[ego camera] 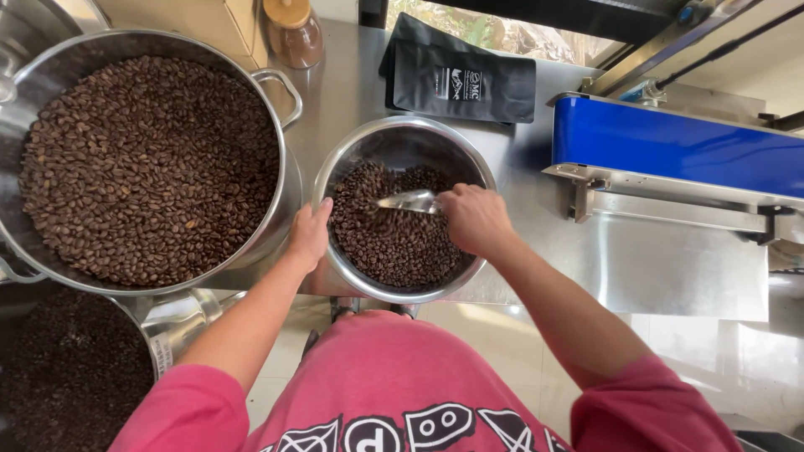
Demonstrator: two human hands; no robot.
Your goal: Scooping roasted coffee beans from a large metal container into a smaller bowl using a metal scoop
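The right hand [476, 219] is clenching its grip around the handle of a metal scoop [409, 201], whose bowl is lying over the roasted coffee beans [389, 243] at the centre of the frame. The left hand [310, 234] is gripping the left rim of the steel bowl [402, 134] holding those beans. The bowl is sitting on the steel worktop [670, 268], just beside a large bean-filled pot [276, 92] at upper left. A black pouch [461, 79] is lying above it, and a blue machine [670, 146] is standing at right.

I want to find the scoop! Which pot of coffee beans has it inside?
The small round steel bowl in the middle. The right hand holds a shiny scoop in its beans, the left hand grips its rim. The big pot has only beans.
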